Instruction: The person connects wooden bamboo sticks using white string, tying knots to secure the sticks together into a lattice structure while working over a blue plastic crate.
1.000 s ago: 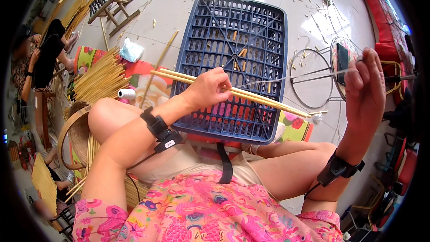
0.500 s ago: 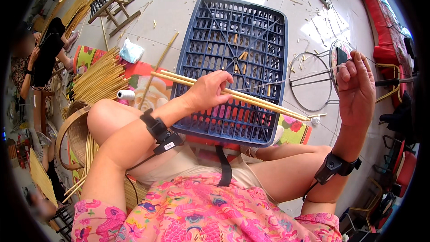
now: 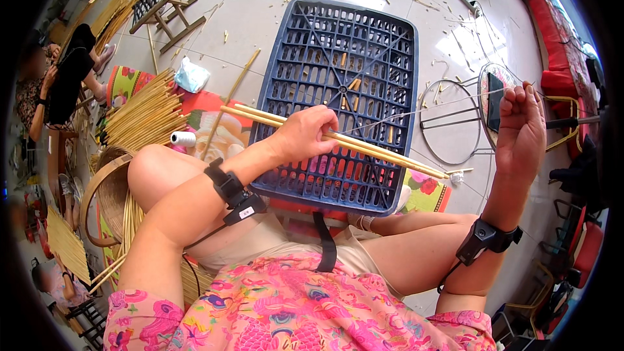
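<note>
Over an upturned blue plastic crate (image 3: 351,5), my left hand (image 3: 302,131) grips two slender yellow sticks (image 3: 390,156) near their middle, side by side and almost touching. A thin white thread (image 3: 422,110) runs from the sticks beside my left fingers up to my right hand (image 3: 522,133). That hand is raised at the right, fingertips pinched on the thread, which is drawn nearly straight. Whether a needle is also in the pinch is too small to make out. Short cut stick pieces (image 3: 354,84) show within the crate's grid.
A bundle of sticks (image 3: 146,114), a white thread spool (image 3: 184,138) and a round basket (image 3: 107,188) lie by my left knee. A round metal frame (image 3: 450,120) stands right of the crate. A small wooden stool (image 3: 169,16) and another person (image 3: 75,58) are at the left.
My right hand has moved slightly down and to the right, its palm turned, with the thread still stretched. My left hand and the two sticks have hardly shifted.
</note>
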Available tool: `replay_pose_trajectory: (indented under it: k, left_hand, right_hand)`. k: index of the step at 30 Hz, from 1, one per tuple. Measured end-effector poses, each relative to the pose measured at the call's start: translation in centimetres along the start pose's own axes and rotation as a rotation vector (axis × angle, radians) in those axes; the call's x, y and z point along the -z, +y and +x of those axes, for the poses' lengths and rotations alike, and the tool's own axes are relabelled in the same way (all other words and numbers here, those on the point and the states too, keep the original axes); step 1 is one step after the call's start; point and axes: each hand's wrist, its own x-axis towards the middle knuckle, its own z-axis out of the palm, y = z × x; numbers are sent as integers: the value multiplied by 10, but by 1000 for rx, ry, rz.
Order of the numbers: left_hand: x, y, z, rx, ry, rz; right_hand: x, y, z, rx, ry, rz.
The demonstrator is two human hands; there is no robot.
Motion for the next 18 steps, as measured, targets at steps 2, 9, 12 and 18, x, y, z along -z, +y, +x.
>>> replay_pose_trajectory:
  k: [2, 9, 12, 18]
  left_hand:
    - [0, 4, 1, 30, -15, -18]
    - [-4, 4, 1, 109, -46, -74]
    - [-5, 4, 1, 64, -18, 5]
    - [-2, 3, 3, 276, -5, -235]
  right_hand:
    - [3, 1, 1, -6, 30, -14]
    - [-7, 0, -2, 13, -45, 37]
    - [-12, 0, -4, -6, -186, 101]
    - [-40, -9, -21, 11, -341, 203]
